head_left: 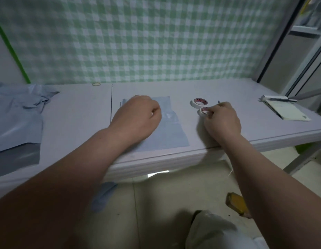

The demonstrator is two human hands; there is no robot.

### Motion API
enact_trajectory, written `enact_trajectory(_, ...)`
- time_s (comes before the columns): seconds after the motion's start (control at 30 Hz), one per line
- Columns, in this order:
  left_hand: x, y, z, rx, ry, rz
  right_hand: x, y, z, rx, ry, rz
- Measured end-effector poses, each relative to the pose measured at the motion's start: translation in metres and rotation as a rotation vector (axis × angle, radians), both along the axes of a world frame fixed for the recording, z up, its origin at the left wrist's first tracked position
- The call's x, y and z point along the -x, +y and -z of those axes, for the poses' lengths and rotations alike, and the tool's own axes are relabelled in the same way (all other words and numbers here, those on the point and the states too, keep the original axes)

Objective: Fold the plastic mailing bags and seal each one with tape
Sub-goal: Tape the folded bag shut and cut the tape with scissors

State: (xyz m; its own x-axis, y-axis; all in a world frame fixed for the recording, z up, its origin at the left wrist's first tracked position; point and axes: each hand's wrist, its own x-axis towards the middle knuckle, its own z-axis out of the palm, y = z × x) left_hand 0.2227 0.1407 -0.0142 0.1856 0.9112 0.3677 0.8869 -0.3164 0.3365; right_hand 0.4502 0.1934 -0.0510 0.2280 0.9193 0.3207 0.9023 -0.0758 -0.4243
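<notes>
**One hand on the folded bag, the other on the tape**

A folded blue mailing bag (166,135) lies flat on the desk (75,123), near the middle of the front edge. Its near side runs almost along that edge and its far end reaches toward the middle of the desktop.

The left hand (138,117) rests on the far left part of this bag, knuckles up. Its fingers are curled under the palm. The fingertips are hidden, so I cannot tell whether they pinch the plastic or only press on it.

The right hand (222,121) sits just to the right of the bag, with its wrist over the front edge of the desk. Its fingers are bent around a small white tape roll (203,111) and grasp it at the rim, with the red core of the roll showing. A second tape roll (199,102) lies flat on the desk, touching or nearly touching the first on its far side.

A loose pile of bags (16,119), blue with a grey one at the bottom, is spread over the left end of the desk. A notepad (288,111) lies near the right end, with a pen (281,100) across its far edge. A rubber band (96,84) lies at the back edge, left of the middle. A green and white checked cloth (156,42) hangs behind the desk.

Under the front edge, a blue scrap (104,196) lies on the tiled floor.
</notes>
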Motion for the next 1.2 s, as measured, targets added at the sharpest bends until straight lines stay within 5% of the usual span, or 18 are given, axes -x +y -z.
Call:
enact_trajectory(0.13, -0.011, 0.024, -0.004, 0.008, -0.055, 0.072, 0.000, 0.023, -0.002, 0.031, -0.133, -0.032)
enact_trajectory(0.2, -0.016, 0.029, -0.005, 0.030, -0.112, 0.110, 0.006, 0.024, -0.008, -0.057, -0.053, -0.089)
enact_trajectory(0.37, -0.024, 0.023, -0.011, 0.049, -0.256, 0.219, 0.039, -0.008, -0.048, 0.135, 0.968, -0.383)
enact_trajectory(0.53, -0.019, -0.005, -0.011, -0.034, -0.355, 0.186, 0.061, -0.042, -0.056, 0.284, 1.311, -0.521)
enact_trajectory(0.73, -0.005, -0.035, -0.004, -0.180, -0.432, 0.085, 0.083, -0.074, -0.051, 0.318, 1.462, -0.577)
enact_trajectory(1.2, 0.014, -0.064, 0.005, -0.458, -0.540, 0.062, 0.112, -0.105, -0.025, 0.123, 1.241, -0.666)
